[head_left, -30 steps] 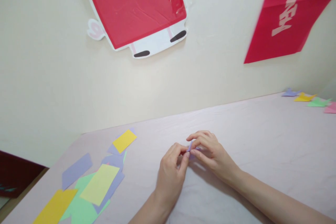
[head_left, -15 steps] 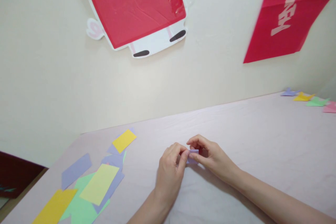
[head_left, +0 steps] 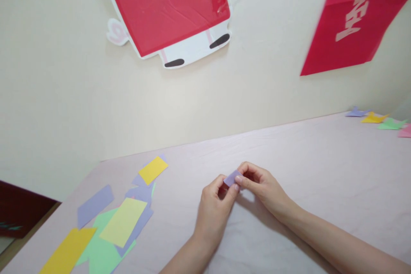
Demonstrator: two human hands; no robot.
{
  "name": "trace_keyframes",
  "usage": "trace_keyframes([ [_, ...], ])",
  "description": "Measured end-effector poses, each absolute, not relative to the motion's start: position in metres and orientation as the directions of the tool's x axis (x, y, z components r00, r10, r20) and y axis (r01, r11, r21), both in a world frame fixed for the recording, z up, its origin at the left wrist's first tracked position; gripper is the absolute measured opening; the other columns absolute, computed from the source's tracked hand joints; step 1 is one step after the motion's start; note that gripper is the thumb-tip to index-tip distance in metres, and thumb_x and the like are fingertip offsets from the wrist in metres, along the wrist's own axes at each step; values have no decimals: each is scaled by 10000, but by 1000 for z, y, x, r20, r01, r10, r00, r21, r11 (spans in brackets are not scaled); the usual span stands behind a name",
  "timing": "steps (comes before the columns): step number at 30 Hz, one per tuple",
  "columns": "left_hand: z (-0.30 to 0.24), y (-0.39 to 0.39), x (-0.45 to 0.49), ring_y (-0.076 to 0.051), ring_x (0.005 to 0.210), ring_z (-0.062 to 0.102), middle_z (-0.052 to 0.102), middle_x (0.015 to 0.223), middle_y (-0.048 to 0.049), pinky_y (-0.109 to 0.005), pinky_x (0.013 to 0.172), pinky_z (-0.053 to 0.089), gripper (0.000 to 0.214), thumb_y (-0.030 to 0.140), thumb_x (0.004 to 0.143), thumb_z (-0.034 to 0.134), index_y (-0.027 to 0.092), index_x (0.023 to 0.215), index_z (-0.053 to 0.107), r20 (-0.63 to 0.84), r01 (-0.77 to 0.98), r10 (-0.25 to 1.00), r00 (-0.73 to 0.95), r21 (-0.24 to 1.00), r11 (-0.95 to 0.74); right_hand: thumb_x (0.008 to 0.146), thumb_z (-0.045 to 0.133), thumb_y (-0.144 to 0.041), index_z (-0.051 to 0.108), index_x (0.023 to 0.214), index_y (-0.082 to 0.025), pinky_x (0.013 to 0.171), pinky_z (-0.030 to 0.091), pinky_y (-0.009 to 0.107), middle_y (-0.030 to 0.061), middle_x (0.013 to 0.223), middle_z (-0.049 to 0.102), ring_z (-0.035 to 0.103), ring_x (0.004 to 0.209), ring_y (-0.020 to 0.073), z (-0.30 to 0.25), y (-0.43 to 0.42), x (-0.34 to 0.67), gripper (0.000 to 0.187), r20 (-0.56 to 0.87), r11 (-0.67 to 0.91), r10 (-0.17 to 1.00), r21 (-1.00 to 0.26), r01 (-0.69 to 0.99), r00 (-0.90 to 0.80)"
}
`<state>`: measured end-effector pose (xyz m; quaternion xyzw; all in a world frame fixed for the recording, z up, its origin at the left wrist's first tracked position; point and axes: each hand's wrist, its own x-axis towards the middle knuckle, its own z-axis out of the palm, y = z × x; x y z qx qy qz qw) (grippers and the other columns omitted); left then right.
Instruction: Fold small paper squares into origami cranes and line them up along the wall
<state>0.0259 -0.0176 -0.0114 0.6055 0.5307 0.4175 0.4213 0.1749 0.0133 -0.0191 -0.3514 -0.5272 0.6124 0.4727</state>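
Note:
A small folded purple paper piece is pinched between both my hands, just above the pale pink table. My left hand grips its near left side with thumb and fingers closed. My right hand holds its right side, fingers curled round it. Most of the paper is hidden behind my fingers.
A loose pile of coloured paper rectangles, yellow, green and purple, lies at the table's left. Several folded paper shapes sit at the far right by the wall. Red posters hang on the cream wall behind.
Both hands lifted the purple piece slightly and turned it so its flat face shows. The hands shifted a little to the right.

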Motion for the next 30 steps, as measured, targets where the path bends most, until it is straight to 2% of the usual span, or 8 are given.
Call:
trace_keyframes([
  [6, -9, -19, 27, -127, 648, 450, 510, 652, 44, -222, 623, 342, 201, 263, 878, 550, 184, 695, 530, 75, 367, 987, 145, 922, -124, 813, 679, -410, 603, 736, -168, 657, 385, 261, -18, 700, 547, 491, 684, 135, -19, 14, 177, 265, 99, 74, 951, -993, -94, -294],
  [11, -10, -18, 26, -139, 672, 486, 548, 691, 30, -237, 642, 352, 201, 274, 910, 507, 189, 730, 535, 74, 407, 983, 169, 903, -138, 829, 640, -397, 610, 762, -176, 654, 384, 265, -16, 701, 549, 489, 684, 144, -18, 14, 178, 233, 106, 103, 950, -994, -24, -293],
  [14, -12, -19, 26, -155, 686, 496, 569, 718, 17, -258, 652, 347, 195, 274, 928, 488, 195, 756, 536, 98, 513, 976, 193, 838, -185, 846, 615, -385, 617, 780, -178, 646, 380, 266, -13, 703, 556, 489, 679, 146, -19, 13, 179, 217, 120, 134, 944, -991, 24, -306],
  [19, -10, -28, 28, -181, 738, 519, 598, 722, 10, -289, 699, 354, 189, 210, 919, 502, 206, 733, 541, 155, 633, 949, 276, 714, -300, 852, 598, -391, 589, 811, -191, 623, 366, 254, -29, 703, 519, 475, 666, 137, -23, 21, 185, 204, 113, 115, 981, -993, 6, -157],
  [22, -5, -34, 25, -187, 760, 525, 602, 762, -5, -314, 725, 374, 161, 164, 920, 467, 204, 782, 541, 273, 646, 921, 276, 657, -389, 860, 573, -370, 609, 924, -194, 616, 374, 265, -25, 696, 539, 492, 651, 149, -23, 24, 186, 190, 88, 109, 965, -991, 76, -249],
  [25, -1, -39, 18, -204, 837, 541, 613, 872, -44, -348, 767, 408, 157, 129, 923, 417, 198, 877, 551, 401, 636, 852, 335, 571, -519, 898, 519, -288, 614, 853, -200, 692, 397, 299, 3, 744, 580, 522, 731, 174, -19, 17, 182, 138, 145, 258, 915, -928, 268, -377],
  [28, -2, -42, 7, -221, 941, 564, 625, 1039, -83, -365, 802, 455, 217, 95, 891, 424, 199, 989, 588, 414, 611, 783, 464, 491, -621, 906, 491, -171, 599, 792, -198, 781, 401, 342, 33, 815, 594, 514, 852, 204, -14, 10, 177, 160, 184, 391, 873, -818, 422, -452],
  [30, -6, -43, 0, -233, 1025, 572, 623, 1142, -97, -379, 853, 477, 268, 90, 861, 462, 198, 1066, 596, 398, 591, 729, 556, 428, -684, 893, 497, -122, 604, 800, -199, 818, 404, 367, 44, 848, 592, 495, 899, 218, -11, 9, 177, 161, 197, 443, 849, -770, 458, -490],
])
